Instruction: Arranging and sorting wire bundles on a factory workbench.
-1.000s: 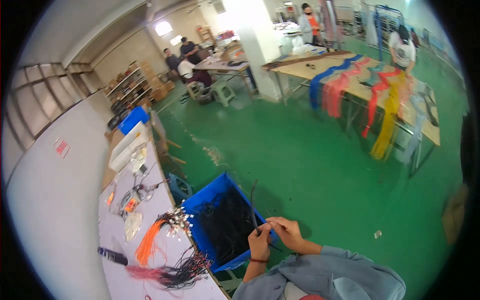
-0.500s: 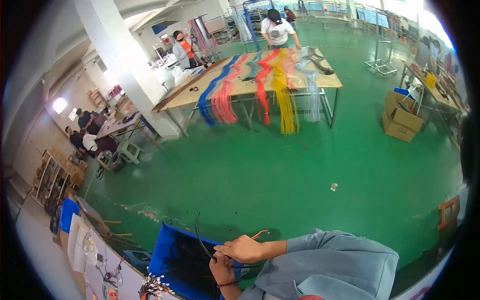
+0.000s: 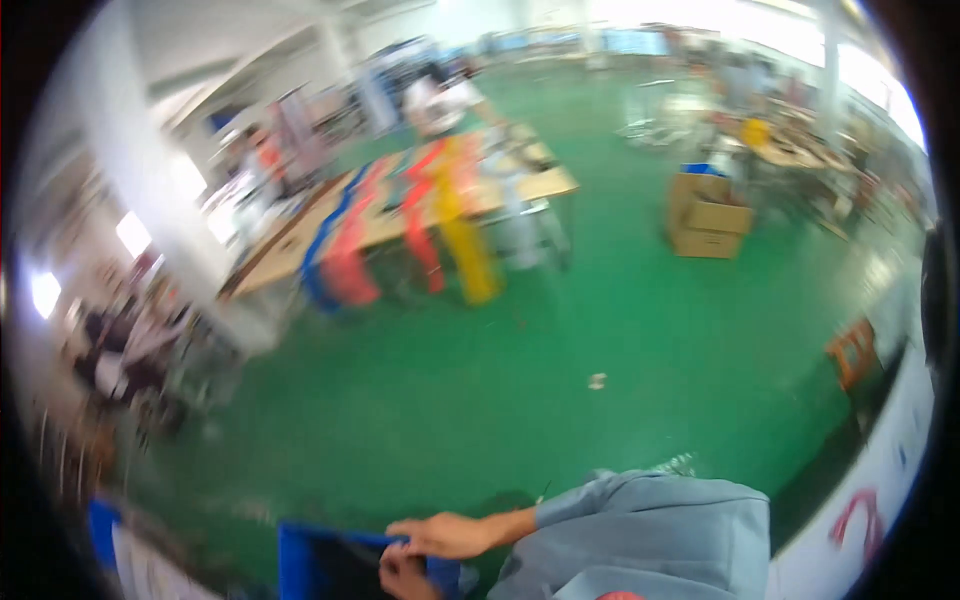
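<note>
My right hand [image 3: 447,536] reaches in from the right in a grey sleeve [image 3: 640,540], fingers bent and close together. Just below it is my left hand [image 3: 403,576], its fingers curled up against the right one. Both are closed on a thin black cable, seen clearly in the earlier frame; blur now hides most of it between the fingers. A thin end [image 3: 544,492] sticks out beyond the right wrist. Under and behind the hands stands a blue bin [image 3: 292,562] with dark contents that I cannot make out.
Across the green floor [image 3: 480,400], a long table [image 3: 290,255] carries bundles of coloured wires, yellow strands [image 3: 470,250] hanging over its edge. A person [image 3: 440,105] stands behind it. Further right are a cardboard box [image 3: 708,225] and an orange stool [image 3: 852,355]. A white surface [image 3: 900,480] borders the right.
My view has swung to the right, so the table and box sit further left, and the picture is blurred. The hands stay together, lower in view; the raised black cable length no longer shows.
</note>
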